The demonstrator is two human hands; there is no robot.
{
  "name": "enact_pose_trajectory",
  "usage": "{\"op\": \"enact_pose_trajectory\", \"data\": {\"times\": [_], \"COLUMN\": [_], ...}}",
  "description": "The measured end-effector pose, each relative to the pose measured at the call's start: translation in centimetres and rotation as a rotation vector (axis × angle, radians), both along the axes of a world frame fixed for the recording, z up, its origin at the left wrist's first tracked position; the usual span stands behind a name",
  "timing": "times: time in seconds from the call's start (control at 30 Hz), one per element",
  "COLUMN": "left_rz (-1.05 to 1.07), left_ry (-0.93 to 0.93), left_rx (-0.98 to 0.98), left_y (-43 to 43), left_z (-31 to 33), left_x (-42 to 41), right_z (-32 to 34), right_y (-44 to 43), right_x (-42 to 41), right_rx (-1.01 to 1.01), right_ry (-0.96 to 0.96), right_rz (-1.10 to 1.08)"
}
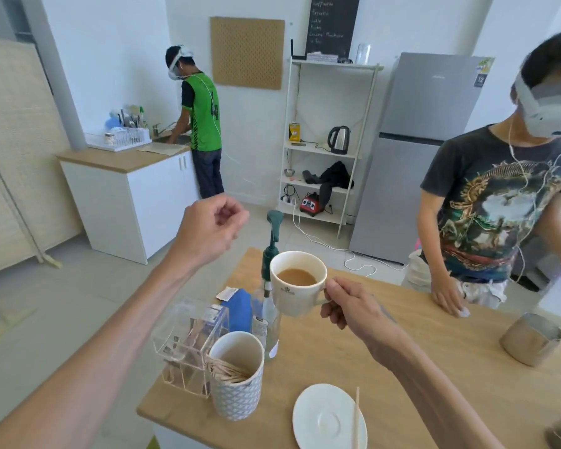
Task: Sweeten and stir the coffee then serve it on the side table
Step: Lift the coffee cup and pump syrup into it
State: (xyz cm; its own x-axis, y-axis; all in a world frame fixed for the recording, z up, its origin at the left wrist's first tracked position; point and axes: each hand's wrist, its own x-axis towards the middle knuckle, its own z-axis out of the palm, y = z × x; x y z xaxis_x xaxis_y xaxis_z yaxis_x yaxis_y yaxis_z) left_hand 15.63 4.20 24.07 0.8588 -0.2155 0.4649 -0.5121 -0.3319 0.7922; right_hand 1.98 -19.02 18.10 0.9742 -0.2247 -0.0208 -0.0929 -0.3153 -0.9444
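Note:
My right hand (pixel 350 306) grips the handle of a white coffee cup (pixel 297 286) and holds it upright in the air above the wooden table (pixel 418 351); light brown coffee fills it. My left hand (pixel 212 230) hangs higher to the left, fingers curled loosely shut, with nothing in it. A white saucer (pixel 327 416) lies at the table's near edge with a wooden stir stick (pixel 357 416) resting across it.
A patterned cup of wooden stir sticks (pixel 237 380), a clear acrylic sachet box (pixel 188 341), a blue pack (pixel 240 309) and a syrup pump bottle (pixel 271 260) stand at the table's left. A steel pitcher (pixel 531 338) sits right. One person leans on the table's far side; another stands at the sink.

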Motion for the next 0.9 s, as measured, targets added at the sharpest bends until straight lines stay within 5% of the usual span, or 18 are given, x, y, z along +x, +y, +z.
{"op": "enact_pose_trajectory", "data": {"times": [0.27,0.7,0.9], "left_rz": [-0.457,-0.264,-0.231], "left_ry": [0.062,-0.251,-0.22], "left_rx": [0.418,0.463,0.474], "left_y": [-4.3,-6.4,-7.6], "left_z": [1.9,0.8,0.9], "left_x": [2.6,3.3,3.6], "right_z": [1.3,1.6,1.9], "right_y": [0.4,-0.3,-1.0], "right_x": [0.5,1.0,1.4], "right_rx": [0.001,-0.021,-0.032], "right_ry": [-0.015,-0.011,-0.002], "right_rz": [0.01,-0.045,-0.094]}}
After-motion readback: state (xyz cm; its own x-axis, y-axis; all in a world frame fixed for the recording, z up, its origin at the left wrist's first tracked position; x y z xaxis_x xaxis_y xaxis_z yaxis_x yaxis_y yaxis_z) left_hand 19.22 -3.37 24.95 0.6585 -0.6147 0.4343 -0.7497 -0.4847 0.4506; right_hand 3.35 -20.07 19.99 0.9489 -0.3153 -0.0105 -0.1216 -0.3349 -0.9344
